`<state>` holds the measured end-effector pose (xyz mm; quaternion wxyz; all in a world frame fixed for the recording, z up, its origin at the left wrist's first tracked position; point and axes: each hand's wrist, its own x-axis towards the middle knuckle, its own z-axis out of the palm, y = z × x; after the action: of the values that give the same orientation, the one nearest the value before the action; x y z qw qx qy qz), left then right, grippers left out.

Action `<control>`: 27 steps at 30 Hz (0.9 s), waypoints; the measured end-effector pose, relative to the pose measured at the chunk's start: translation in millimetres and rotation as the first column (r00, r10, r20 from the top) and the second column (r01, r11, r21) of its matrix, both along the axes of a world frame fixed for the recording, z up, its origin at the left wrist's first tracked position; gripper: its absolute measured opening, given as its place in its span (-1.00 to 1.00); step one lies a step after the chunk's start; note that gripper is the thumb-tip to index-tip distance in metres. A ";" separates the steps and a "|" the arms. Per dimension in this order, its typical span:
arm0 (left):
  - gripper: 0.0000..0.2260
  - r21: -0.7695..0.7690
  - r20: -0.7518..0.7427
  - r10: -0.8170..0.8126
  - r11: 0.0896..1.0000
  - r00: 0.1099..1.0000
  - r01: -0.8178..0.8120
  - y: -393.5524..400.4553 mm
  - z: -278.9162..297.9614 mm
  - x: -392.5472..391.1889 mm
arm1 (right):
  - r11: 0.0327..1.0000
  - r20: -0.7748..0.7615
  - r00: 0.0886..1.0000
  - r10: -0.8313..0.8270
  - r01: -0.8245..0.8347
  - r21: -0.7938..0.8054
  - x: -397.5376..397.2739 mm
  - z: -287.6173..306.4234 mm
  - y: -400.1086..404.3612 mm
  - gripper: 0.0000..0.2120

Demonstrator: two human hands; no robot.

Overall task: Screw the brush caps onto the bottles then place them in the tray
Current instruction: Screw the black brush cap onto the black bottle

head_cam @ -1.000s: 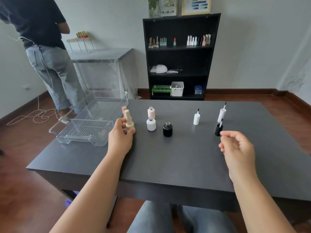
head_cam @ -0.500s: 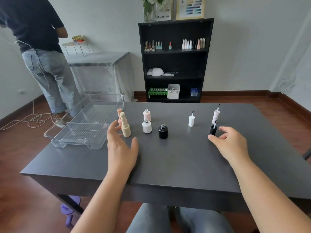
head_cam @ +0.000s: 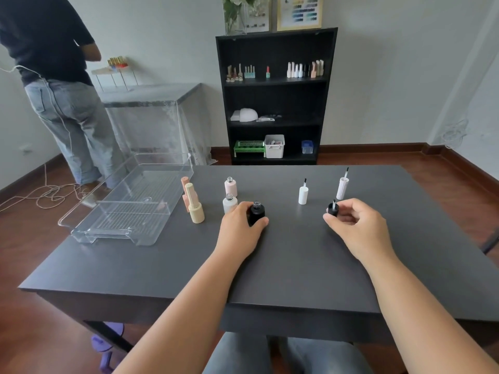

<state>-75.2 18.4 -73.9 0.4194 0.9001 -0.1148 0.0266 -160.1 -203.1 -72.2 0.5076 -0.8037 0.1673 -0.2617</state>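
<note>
My left hand [head_cam: 240, 228] wraps around the black bottle [head_cam: 256, 212], which stands open-necked on the dark table [head_cam: 297, 265]. My right hand [head_cam: 356, 225] pinches the black brush cap [head_cam: 333, 208], bristles pointing up. A capped cream bottle [head_cam: 195, 205] and a capped peach bottle [head_cam: 185, 192] stand beside the clear tray [head_cam: 129, 201]. An uncapped white bottle [head_cam: 229, 203] and an uncapped pink bottle [head_cam: 230, 187] stand left of the black one. A white brush cap [head_cam: 303, 193] and a ribbed pale cap [head_cam: 342, 186] stand upright farther right.
The tray lies at the table's left edge and overhangs it. A person in jeans [head_cam: 67, 103] stands at the back left by a covered side table [head_cam: 151, 109]. A black shelf [head_cam: 275, 95] stands against the far wall. Cables [head_cam: 40, 193] lie on the floor.
My left hand let go of the cream bottle, left it standing by the tray, and moved right onto the black bottle. My right hand reached forward and closed on the black brush cap.
</note>
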 end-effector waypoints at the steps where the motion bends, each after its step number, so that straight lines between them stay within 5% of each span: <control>1: -0.65 -0.005 0.019 0.002 1.000 1.000 -0.002 0.2 -0.2 -0.5 | 0.999 0.010 0.999 0.044 -0.045 0.010 -0.2 0.6 1.5 -0.84; 6: -0.74 -0.080 0.140 -0.065 0.994 0.988 0.077 3.3 -4.4 -7.5 | 0.976 0.080 0.974 0.214 -0.210 -0.052 -3.5 1.6 13.0 -0.74; 12: -0.68 -0.168 0.197 -0.071 0.980 0.978 0.106 3.9 -4.9 -8.9 | 0.948 0.105 0.967 0.231 -0.200 -0.246 -7.5 1.1 14.4 -0.75; 27: -0.64 -0.016 0.341 -0.125 0.990 0.932 0.139 -0.7 -5.8 -15.1 | 0.900 0.117 0.955 0.274 -0.212 -0.382 -9.4 2.1 21.8 -0.74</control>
<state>-90.3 17.7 -79.8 0.4120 0.8638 -0.2448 0.1552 -169.5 -181.4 -70.2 0.3905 -0.8735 -0.0293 -0.2892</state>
